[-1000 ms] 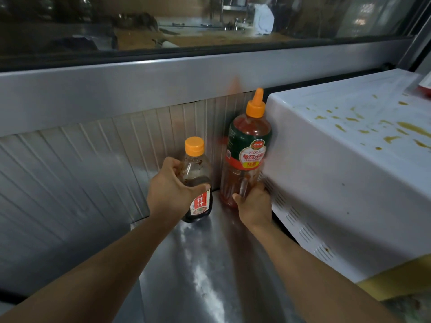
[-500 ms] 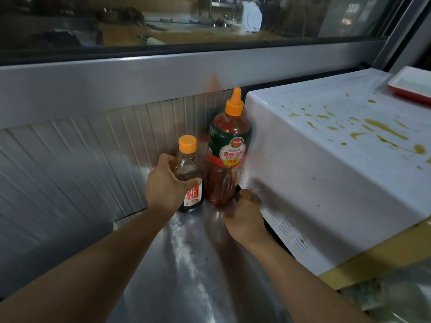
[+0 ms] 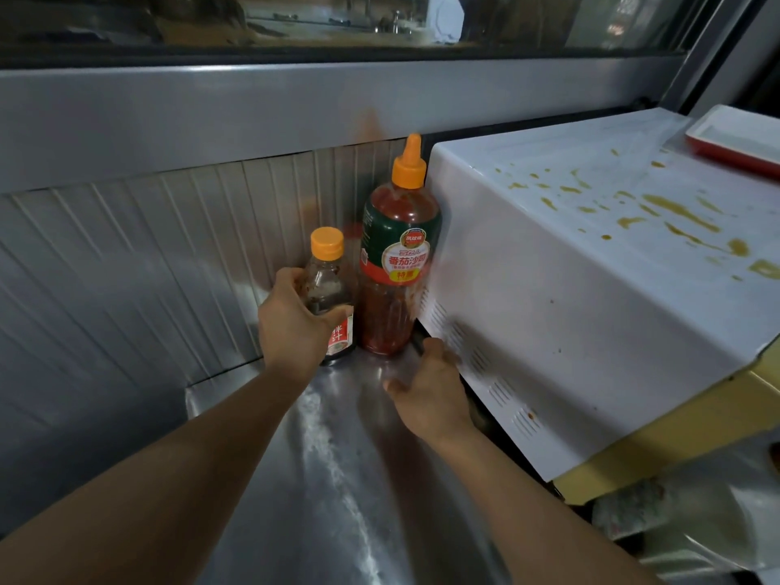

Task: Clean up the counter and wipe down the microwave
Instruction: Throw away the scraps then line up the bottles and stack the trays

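Microwave: white boxy metal microwave (image 3: 570, 297) on the steel counter (image 3: 337, 479), at the right; brown sauce splatters across its top
Left hand: left hand (image 3: 291, 323) grasps the small clear orange-capped dark-sauce bottle (image 3: 331, 297), upright by the ribbed wall
Right hand: right hand (image 3: 426, 394) released, fingers relaxed, beside the microwave's vented side; holds nothing
Tall bottle: tall red orange-nozzled ketchup squeeze bottle (image 3: 396, 263) touching the microwave
Handling: microwave likely heavy, rigid, smooth; wipe it in place; bottles light, possibly slippery; grip mid-body

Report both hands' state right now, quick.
Left hand: grips the small clear glass sauce bottle with the orange cap.
Right hand: holds nothing; fingers loosely curled beside the white microwave's vented side, off the tall red ketchup bottle.
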A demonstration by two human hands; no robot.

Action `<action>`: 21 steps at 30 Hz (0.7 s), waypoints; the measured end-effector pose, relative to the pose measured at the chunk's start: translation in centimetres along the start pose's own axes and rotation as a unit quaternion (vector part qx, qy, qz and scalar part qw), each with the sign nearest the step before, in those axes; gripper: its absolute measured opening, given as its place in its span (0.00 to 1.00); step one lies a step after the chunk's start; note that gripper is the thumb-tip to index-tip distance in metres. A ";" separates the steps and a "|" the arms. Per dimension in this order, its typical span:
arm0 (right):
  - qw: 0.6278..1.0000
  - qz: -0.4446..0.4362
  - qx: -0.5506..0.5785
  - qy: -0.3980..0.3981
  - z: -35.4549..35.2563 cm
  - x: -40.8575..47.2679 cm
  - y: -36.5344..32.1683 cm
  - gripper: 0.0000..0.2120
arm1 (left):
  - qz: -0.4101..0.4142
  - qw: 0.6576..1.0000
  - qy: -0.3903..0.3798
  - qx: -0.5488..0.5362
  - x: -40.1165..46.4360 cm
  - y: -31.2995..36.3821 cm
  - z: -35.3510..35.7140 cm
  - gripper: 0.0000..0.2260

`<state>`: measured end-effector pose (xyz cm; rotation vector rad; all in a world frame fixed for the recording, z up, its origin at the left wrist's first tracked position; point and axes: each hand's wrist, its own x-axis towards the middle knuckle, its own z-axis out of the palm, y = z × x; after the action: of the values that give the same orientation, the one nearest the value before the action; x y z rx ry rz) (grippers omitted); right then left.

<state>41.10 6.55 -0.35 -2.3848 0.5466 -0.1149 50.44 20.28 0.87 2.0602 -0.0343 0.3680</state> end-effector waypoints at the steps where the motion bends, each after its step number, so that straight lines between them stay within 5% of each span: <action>1: 1.000 0.002 -0.002 -0.002 -0.1 -0.1 0.0 0.28 | 0.000 1.000 0.002 -0.003 -0.1 0.0 0.0 0.27; 13: 0.999 -0.001 -0.039 -0.026 -1.8 -2.7 -1.1 0.33 | -0.050 0.989 -0.091 0.109 -0.9 0.9 -3.1 0.28; 21: 0.994 -0.032 -0.106 -0.026 -5.6 -8.1 -4.9 0.34 | -0.021 0.925 -0.247 0.286 -4.3 4.9 -9.7 0.30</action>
<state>34.19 9.86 7.59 -2.6038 0.4787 -0.0226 43.08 25.56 8.24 2.6839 -0.2089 -0.2106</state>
